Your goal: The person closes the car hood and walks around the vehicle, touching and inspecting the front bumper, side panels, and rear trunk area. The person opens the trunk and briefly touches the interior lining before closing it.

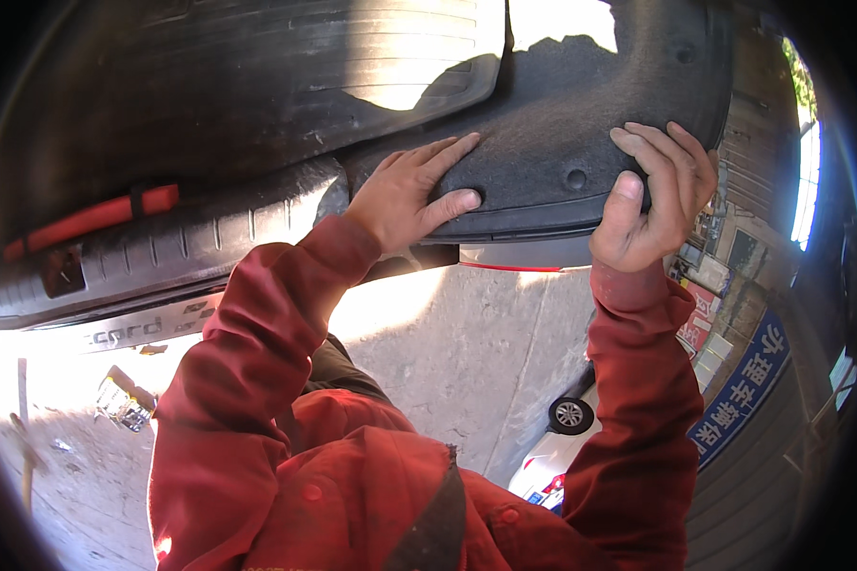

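Note:
A dark grey felt-covered trunk side lining [528, 152] stretches along the right side of an open car trunk. My left hand [405, 190] lies on its near left part, fingers stretched out and thumb apart along the front edge. At the lining's right near corner is my right hand [662, 190], its fingers bent over the rim and its thumb on the near side. A round fastener hole [575, 179] shows between my hands. What lies under the right palm is hidden.
A black ribbed trunk mat [257, 86] covers the trunk floor. The plastic sill [219, 224] runs along the front, with a red strapped case [105, 217] behind it. A small container [126, 400] stands on the concrete ground [448, 352]. Behind me is a white car [567, 443].

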### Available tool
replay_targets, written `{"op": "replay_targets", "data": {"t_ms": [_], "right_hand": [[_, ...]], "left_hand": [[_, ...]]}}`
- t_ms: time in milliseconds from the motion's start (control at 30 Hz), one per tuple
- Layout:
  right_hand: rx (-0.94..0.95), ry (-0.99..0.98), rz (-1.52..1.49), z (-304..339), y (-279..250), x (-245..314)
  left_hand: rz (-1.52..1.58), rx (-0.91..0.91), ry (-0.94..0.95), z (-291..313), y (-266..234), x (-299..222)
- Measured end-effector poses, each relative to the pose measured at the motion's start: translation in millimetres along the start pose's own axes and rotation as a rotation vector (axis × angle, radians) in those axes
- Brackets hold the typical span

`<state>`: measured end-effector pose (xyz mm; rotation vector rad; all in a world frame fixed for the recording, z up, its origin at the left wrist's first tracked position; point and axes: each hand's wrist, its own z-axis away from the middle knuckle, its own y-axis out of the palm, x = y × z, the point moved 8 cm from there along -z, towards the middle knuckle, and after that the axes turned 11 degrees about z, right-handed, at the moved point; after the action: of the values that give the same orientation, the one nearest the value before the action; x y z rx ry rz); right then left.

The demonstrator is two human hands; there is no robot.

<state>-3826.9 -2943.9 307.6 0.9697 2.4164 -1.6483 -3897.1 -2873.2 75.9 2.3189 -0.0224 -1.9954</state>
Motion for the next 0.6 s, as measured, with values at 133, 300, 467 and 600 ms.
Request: {"op": "replay_targets", "data": {"t_ms": [133, 300, 467, 600], "right_hand": [[-0.015, 0.001, 0.011, -2, -2, 2], [-0.009, -0.008, 0.037, -2, -1, 3], [0.01, -0.041, 0.02, -3, -1, 4], [-0.005, -0.095, 0.052, -4, -1, 8]], "left_hand": [[-0.018, -0.105, -0.031, 10, 3, -13], [-0.015, -0.172, -0.075, 14, 14, -21], [-0.057, -0.201, -0.012, 33, 31, -43], [-0.024, -0.222, 0.005, 44, 35, -48]]}}
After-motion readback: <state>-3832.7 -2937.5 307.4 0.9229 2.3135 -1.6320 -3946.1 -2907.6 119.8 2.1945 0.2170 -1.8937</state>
